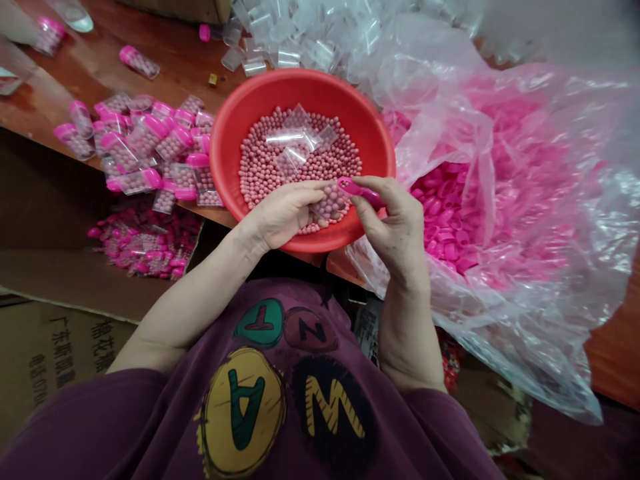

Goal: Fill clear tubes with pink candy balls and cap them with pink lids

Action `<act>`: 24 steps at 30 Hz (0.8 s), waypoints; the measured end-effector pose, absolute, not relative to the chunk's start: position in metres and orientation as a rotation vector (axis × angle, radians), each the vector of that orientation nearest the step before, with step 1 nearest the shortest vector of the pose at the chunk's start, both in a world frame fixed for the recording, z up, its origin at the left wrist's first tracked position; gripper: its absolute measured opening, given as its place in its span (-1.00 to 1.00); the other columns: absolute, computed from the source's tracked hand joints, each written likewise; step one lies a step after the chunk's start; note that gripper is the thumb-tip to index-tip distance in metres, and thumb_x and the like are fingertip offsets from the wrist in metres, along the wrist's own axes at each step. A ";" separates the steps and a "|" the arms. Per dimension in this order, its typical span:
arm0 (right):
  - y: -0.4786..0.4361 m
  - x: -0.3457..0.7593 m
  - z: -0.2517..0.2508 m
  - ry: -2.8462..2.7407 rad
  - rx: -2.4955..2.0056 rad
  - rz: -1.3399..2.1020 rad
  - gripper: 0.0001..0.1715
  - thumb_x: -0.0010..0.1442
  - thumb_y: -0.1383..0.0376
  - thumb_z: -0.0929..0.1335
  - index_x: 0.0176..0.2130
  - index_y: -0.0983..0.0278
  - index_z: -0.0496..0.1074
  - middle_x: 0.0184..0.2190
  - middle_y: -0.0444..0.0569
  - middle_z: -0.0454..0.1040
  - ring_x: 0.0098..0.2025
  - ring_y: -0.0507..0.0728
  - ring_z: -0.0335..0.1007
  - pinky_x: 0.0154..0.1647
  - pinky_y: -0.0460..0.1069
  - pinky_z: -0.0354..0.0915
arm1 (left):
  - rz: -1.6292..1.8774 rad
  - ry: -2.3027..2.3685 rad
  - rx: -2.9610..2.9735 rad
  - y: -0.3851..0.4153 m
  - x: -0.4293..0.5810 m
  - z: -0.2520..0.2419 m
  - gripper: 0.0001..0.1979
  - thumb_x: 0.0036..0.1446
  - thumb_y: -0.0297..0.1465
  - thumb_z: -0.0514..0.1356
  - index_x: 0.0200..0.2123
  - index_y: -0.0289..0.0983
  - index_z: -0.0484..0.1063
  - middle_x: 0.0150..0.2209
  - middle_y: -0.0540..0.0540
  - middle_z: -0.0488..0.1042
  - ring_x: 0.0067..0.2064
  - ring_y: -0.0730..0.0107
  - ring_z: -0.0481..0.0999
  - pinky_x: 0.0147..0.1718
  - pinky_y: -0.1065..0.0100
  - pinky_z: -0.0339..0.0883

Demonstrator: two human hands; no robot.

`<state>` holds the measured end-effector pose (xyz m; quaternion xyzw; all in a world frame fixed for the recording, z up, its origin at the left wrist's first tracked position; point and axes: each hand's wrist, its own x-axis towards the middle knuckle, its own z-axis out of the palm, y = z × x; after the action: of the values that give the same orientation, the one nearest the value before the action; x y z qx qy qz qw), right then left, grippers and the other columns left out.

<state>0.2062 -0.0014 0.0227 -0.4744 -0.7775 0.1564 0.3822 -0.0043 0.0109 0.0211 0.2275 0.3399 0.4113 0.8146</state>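
Bead-filled clear bottle (331,202) is gripped by the left hand (285,215) above the five-o'clock side of the red basin (226,143); a pink cap (351,189) is pinched at its mouth by the right hand (397,223). Whether the cap is seated cannot be told. If the bottle is tipped or squeezed, beads might be spilled over the near rim. At nine o'clock, filled bottles (143,140) are heaped along the table (175,63) edge and could be knocked off by the left forearm (200,287).

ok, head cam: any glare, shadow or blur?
Head view: white glare on the bag and on the clear tubes in the bowl; caps hazy where the bag covers them; dim shadow in the box below the table at left; left hand and right hand fairly crisp, no obvious motion blur.
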 end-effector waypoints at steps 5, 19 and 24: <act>-0.002 0.207 0.022 -2.014 -1.123 0.311 -0.68 0.46 0.30 0.43 0.15 0.07 0.62 0.00 -0.01 0.64 0.01 0.18 0.63 0.03 0.16 0.63 | 0.848 0.711 0.506 0.011 -0.006 0.019 -0.85 0.37 -0.51 0.26 -0.17 -0.39 0.68 -0.21 -0.18 0.71 -0.23 0.40 0.65 -0.23 0.41 0.48; -0.003 0.206 0.015 -1.945 -1.197 0.476 -0.72 0.50 0.18 0.41 0.12 0.02 0.67 -0.04 -0.05 0.68 -0.01 0.18 0.66 0.06 0.15 0.64 | 0.775 0.684 0.528 0.007 -0.009 0.021 -0.90 0.28 -0.43 0.42 -0.23 -0.38 0.66 -0.29 -0.13 0.65 -0.38 0.51 0.54 -0.46 0.48 0.24; -0.003 0.211 0.021 -1.975 -1.207 0.529 -0.73 0.48 0.21 0.43 0.09 0.02 0.70 -0.03 -0.05 0.73 -0.02 0.18 0.67 0.07 0.16 0.64 | 0.784 0.727 0.548 0.007 -0.008 0.020 -0.89 0.30 -0.40 0.40 -0.22 -0.35 0.67 -0.30 -0.15 0.65 -0.40 0.49 0.49 -0.47 0.44 0.19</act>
<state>0.2106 -0.0030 0.0206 -0.4713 -0.7714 0.2066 0.3743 -0.0076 0.0074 0.0200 0.2577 0.3420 0.3687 0.8250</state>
